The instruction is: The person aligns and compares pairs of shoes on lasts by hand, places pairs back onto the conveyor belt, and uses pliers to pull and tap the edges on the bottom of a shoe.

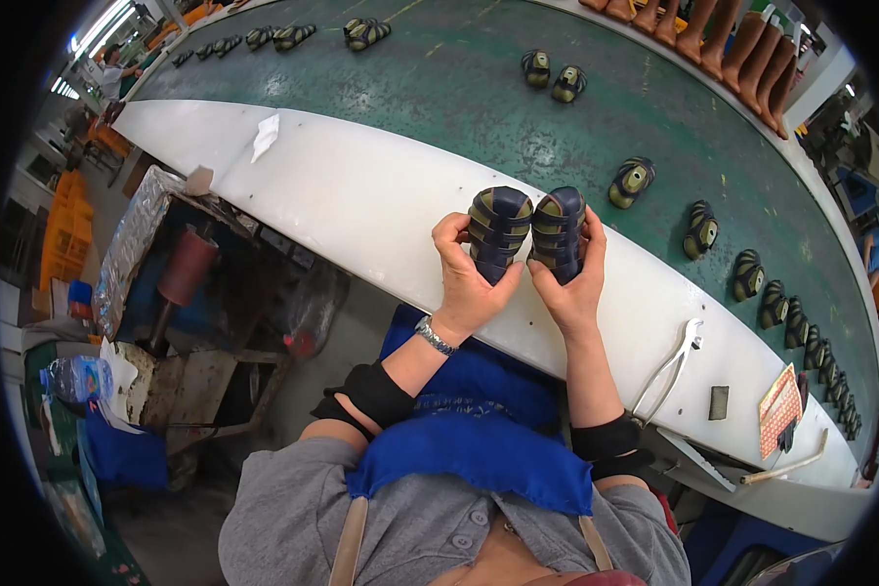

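Observation:
My left hand (469, 293) is closed around a strappy shoe (501, 234) with dark navy and olive bands. Its twin, a second strappy shoe (558, 234), is gripped by my right hand (571, 293). Both shoes are held upright, side by side and close together, over the white worktop (381, 210). My thumbs press on their lower ends, while most of my fingers are hidden behind them. Right of my right forearm, pincers (676, 361) lie on the worktop near a small dark block (719, 402).
Beyond the worktop, a green conveyor surface (439, 107) carries several similar shoes, with brown boots (742, 59) behind. A crumpled white tissue (265, 137), a red-patterned piece (780, 410) and a stick (786, 461) lie on the worktop. Left stands a machine with a reddish roller (188, 266).

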### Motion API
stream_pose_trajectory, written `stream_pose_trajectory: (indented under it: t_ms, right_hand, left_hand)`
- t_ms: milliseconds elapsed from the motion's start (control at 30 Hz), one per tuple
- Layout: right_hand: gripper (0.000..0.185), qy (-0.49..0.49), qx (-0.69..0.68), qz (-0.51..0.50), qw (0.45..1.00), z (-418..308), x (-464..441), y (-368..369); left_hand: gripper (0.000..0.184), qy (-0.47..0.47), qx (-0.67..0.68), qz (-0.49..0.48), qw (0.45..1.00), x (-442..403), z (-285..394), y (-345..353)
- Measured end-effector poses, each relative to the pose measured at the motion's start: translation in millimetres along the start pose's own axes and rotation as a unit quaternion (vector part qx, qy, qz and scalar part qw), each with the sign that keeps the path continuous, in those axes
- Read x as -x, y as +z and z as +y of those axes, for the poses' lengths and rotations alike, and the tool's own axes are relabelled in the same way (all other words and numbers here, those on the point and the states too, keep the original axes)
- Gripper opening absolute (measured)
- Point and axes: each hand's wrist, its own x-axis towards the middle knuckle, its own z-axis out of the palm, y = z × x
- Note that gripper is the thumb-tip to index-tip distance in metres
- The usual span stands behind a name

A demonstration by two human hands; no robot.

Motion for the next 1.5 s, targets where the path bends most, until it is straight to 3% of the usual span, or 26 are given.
stream_pose_trajectory:
  t_ms: [233, 500, 733, 833, 967, 1100, 1133, 1200, 1300, 1333, 1400, 1433, 1467, 1500]
  right_hand:
    - [0.088, -0.010, 0.002, 0.019, 1.000, 0.3, 1.5, 6.6]
    - [0.089, -0.062, 0.023, 0.044, 0.997, -1.2, 5.0, 14.2]
    - [0.092, -0.022, -0.059, 0.023, 0.998, -4.2, 0.3, 5.4]
    - [0.097, 0.072, -0.057, -0.002, 0.996, -33.3, -8.5, -2.3]
    - [0.096, 0.116, 0.004, -0.022, 0.993, -36.7, -15.4, -3.5]
    - [0.086, 0.096, 0.057, -0.033, 0.993, -44.1, -33.8, -23.8]
    - [0.076, 0.066, 0.088, -0.009, 0.994, -72.4, -44.9, -33.4]
    - [0.056, -0.096, 0.123, 0.047, 0.987, -132.1, -65.5, -60.9]
    - [0.057, -0.294, 0.062, 0.208, 0.931, -177.2, -81.3, -124.9]
    - [0.064, -0.344, 0.010, 0.230, 0.910, -230.2, -74.6, -87.4]
    - [0.060, -0.354, -0.131, 0.241, 0.894, -240.7, -46.5, -106.7]
    - [0.063, -0.343, -0.111, 0.263, 0.895, -209.4, -33.6, -95.1]
    - [0.067, -0.265, -0.029, 0.249, 0.931, -145.3, -23.8, -74.2]
    - [0.072, -0.089, 0.139, 0.151, 0.975, -72.4, -12.4, -49.1]
  left_hand:
    - [0.099, -0.010, -0.025, -0.013, 1.000, -1.8, 7.8, 0.0]
    - [0.094, 0.007, 0.029, -0.025, 0.999, 0.5, 2.1, -0.7]
    - [0.093, 0.003, 0.126, -0.054, 0.991, 2.9, 0.8, 3.4]
    - [0.092, 0.002, 0.155, -0.067, 0.986, 0.8, 6.8, 0.1]
    - [0.093, -0.002, 0.163, -0.067, 0.984, -1.1, 7.6, -1.1]
    - [0.093, -0.031, 0.166, -0.053, 0.984, 2.3, 5.0, -0.5]
    - [0.093, -0.010, 0.151, -0.055, 0.987, 1.6, 2.3, -0.2]
    - [0.093, -0.020, 0.174, -0.055, 0.983, 0.9, 0.6, -3.7]
    - [0.094, -0.028, 0.171, -0.057, 0.983, 6.4, -2.6, -4.6]
    - [0.094, -0.022, 0.156, -0.055, 0.986, 6.0, -3.9, -4.1]
    - [0.095, -0.010, 0.138, -0.051, 0.989, 3.5, -7.3, -2.5]
    - [0.095, -0.013, 0.128, -0.053, 0.990, 4.0, -8.4, -3.5]
    - [0.095, -0.013, 0.119, -0.054, 0.991, 4.7, -8.8, -3.0]
    - [0.096, -0.012, 0.109, -0.055, 0.992, 3.9, -10.6, -1.8]
